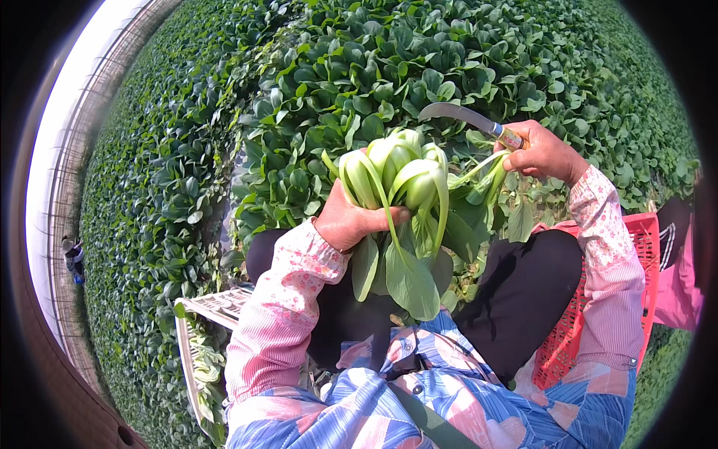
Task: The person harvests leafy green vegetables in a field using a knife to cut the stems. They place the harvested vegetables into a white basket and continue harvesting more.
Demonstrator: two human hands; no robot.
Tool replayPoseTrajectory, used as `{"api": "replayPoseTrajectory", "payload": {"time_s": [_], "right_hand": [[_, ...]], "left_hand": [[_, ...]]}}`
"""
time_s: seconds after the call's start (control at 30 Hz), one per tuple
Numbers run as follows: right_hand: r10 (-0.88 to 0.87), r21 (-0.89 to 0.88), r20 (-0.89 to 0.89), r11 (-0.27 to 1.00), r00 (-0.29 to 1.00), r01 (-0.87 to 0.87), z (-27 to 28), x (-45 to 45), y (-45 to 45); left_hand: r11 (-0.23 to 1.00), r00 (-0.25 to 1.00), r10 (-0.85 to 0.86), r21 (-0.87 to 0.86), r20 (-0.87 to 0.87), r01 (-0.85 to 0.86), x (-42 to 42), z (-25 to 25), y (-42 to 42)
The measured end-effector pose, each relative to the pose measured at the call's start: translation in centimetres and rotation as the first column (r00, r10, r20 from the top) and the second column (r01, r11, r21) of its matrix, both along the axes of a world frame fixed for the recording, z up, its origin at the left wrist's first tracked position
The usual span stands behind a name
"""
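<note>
Several heads of bok choy (387, 163) are bunched in my left hand (359, 219), pale bases up and leaves hanging down. My thumb lies across the front of the bunch; most of the fingers are hidden behind it. A knife with a curved blade (457, 112) and a short handle is in my right hand (541, 151), its tip pointing left. Between the thumb and fingers of that same hand are also pinched some loose bok choy leaves (491, 182), which droop beside the bunch.
Dense leafy rows (359, 73) grow ahead. At my left stands a pale plastic crate (210, 308) with bok choy inside; at my right, a red plastic crate (648, 252). A person in pink (679, 280) is beyond it. Another person (74, 261) is far left near the greenhouse wall.
</note>
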State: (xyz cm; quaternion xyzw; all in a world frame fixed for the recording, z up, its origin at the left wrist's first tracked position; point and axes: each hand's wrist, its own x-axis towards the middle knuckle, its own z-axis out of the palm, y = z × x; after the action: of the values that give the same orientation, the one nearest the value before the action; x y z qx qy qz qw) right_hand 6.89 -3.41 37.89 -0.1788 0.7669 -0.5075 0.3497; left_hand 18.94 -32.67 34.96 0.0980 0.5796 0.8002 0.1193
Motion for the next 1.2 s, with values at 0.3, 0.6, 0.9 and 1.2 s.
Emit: {"api": "replayPoseTrajectory", "payload": {"time_s": [0.3,0.6,0.9,1.2], "right_hand": [[0.054,-0.346,-0.068,0.935,0.996,-0.074,2.5,7.3,-8.0],[0.101,-0.37,-0.455,0.882,0.885,-0.291,2.5,8.9,-14.5],[-0.037,-0.421,-0.669,0.842,0.742,-0.337,2.8,16.9,-23.3],[0.193,-0.402,-0.591,0.771,0.783,-0.494,2.0,20.3,-29.0]], "left_hand": [[0.875,0.978,0.113,0.485,-0.173,-0.015,8.0,0.6,1.8],[0.522,0.99,0.135,0.852,-0.039,-0.038,15.0,2.5,-0.8],[0.529,0.979,0.201,0.845,-0.036,-0.077,19.1,0.7,-4.0],[0.535,0.901,0.409,0.763,0.142,-0.363,26.7,0.9,-7.6]]}}
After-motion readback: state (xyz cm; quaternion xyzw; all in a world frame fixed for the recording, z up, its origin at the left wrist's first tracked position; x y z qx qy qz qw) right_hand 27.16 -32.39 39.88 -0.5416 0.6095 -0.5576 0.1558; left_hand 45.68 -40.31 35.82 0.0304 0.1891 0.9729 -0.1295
